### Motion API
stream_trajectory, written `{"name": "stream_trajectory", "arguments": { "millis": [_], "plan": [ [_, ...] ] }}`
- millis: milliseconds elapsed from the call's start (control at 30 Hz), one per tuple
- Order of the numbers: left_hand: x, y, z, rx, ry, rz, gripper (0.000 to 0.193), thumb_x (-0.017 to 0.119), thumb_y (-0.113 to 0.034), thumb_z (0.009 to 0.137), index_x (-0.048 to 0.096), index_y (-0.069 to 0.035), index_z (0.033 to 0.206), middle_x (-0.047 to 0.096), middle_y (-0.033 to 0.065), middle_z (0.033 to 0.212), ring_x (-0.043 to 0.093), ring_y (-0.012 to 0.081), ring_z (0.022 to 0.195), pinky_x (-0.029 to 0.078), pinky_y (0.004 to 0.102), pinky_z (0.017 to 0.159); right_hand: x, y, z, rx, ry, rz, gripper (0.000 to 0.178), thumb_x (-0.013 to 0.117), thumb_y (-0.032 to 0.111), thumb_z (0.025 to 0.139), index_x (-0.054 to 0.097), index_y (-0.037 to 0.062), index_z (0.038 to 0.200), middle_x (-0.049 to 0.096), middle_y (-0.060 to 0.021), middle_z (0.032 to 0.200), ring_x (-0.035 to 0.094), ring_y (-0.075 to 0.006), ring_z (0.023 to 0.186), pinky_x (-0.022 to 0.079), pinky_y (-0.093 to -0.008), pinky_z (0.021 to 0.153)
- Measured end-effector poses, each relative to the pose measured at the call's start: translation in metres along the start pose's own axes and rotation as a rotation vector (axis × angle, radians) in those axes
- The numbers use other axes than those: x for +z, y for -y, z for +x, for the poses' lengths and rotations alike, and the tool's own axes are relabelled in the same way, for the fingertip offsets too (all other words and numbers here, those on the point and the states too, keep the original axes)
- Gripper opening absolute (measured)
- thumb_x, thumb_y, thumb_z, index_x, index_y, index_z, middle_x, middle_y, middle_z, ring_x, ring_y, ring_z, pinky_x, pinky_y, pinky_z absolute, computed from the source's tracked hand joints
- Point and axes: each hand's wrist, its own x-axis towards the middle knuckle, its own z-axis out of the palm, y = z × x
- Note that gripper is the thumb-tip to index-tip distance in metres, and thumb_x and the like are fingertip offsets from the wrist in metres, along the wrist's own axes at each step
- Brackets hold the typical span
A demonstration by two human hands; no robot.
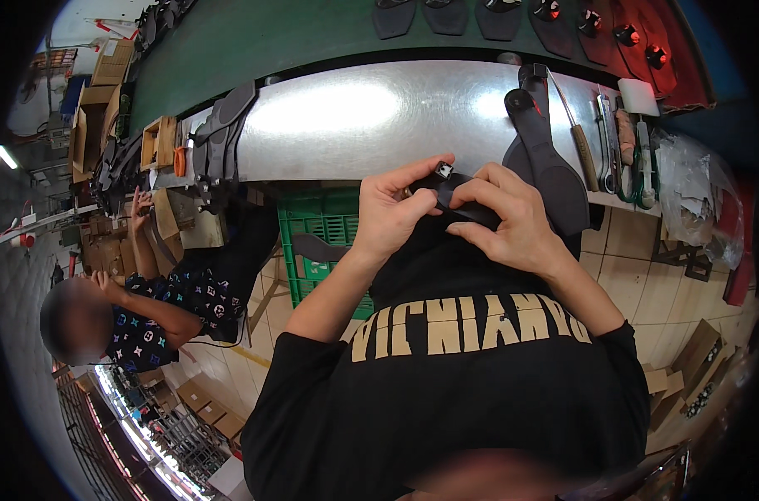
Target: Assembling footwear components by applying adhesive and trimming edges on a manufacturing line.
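Above my lap, in front of the bench edge, both hands hold a black strap-like piece [463, 199] with a small shiny square ornament [444, 170] at its upper left end. My left hand [385, 210] pinches it near the ornament, thumb and forefinger closed. On the other side my right hand [513, 219] grips it with curled fingers; part of the piece is hidden behind them. Dark shoe soles [556, 185], one with a round black piece at its tip, lie just beyond my right hand and jut over the bench edge.
A metal bench [329, 125] borders a green conveyor belt [254, 50] carrying soles [500, 23]. Left lie stacked soles [229, 125] and a wooden box [158, 144]; right, a wooden-handled tool [588, 159], scissors [644, 185], a plastic bag [697, 196]. Below stands a green crate [312, 219]. A co-worker [187, 313] is leftward.
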Motion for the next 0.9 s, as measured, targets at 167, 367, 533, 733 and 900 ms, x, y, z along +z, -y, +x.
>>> {"name": "stream_trajectory", "arguments": {
  "millis": [167, 367, 533, 733, 900],
  "plan": [
    [0.003, 0.000, 0.000, 0.031, -0.023, 0.014, 0.043, 0.053, 0.011, 0.080, 0.064, 0.004, 0.121, 0.065, 0.0167, 0.123, 0.068, 0.0145, 0.095, 0.060, 0.0237, 0.072, 0.009, -0.005, -0.003, 0.005, -0.072, 0.009, 0.026, 0.080, 0.011, 0.068, 0.065, 0.0092, 0.089, 0.055, -0.0060, 0.081, 0.060, -0.0246, 0.076, 0.047, -0.0347, 0.064],
    [0.002, -0.006, 0.004, -0.106, -0.043, -0.124, 0.042, 0.053, 0.011, 0.079, 0.065, 0.004, 0.119, 0.066, 0.0166, 0.119, 0.070, 0.0156, 0.088, 0.060, 0.0221, 0.066, 0.015, -0.010, -0.006, -0.032, -0.167, 0.011, 0.023, 0.079, 0.010, 0.069, 0.065, 0.0096, 0.087, 0.055, -0.0062, 0.081, 0.059, -0.0238, 0.072, 0.047, -0.0332, 0.061],
    [-0.009, -0.014, 0.006, -0.352, 0.046, -0.258, 0.044, 0.052, 0.008, 0.079, 0.062, 0.005, 0.121, 0.066, 0.0179, 0.117, 0.071, 0.0145, 0.082, 0.059, 0.0195, 0.058, 0.017, -0.011, -0.012, -0.296, -0.272, -0.165, 0.024, 0.079, 0.011, 0.069, 0.067, 0.0109, 0.089, 0.055, -0.0071, 0.082, 0.059, -0.0246, 0.068, 0.047, -0.0329, 0.058],
    [-0.007, -0.019, 0.005, -0.301, 0.084, -0.312, 0.044, 0.051, -0.009, 0.091, 0.052, 0.004, 0.133, 0.063, 0.0181, 0.124, 0.070, 0.0130, 0.083, 0.057, 0.0182, 0.054, 0.008, -0.005, -0.012, -0.246, -0.174, -0.104, 0.023, 0.077, 0.008, 0.073, 0.067, 0.0082, 0.094, 0.059, -0.0093, 0.085, 0.061, -0.0269, 0.068, 0.048, -0.0336, 0.059],
    [-0.010, -0.003, 0.002, -0.324, 0.061, -0.172, 0.039, 0.049, -0.019, 0.098, 0.055, 0.002, 0.130, 0.065, 0.0138, 0.115, 0.067, 0.0108, 0.084, 0.055, 0.0201, 0.053, 0.013, 0.000, -0.011, -0.093, -0.284, 0.033, 0.027, 0.074, 0.004, 0.078, 0.063, 0.0029, 0.103, 0.068, -0.0140, 0.089, 0.067, -0.0284, 0.073, 0.052, -0.0344, 0.063]
  ]
}}
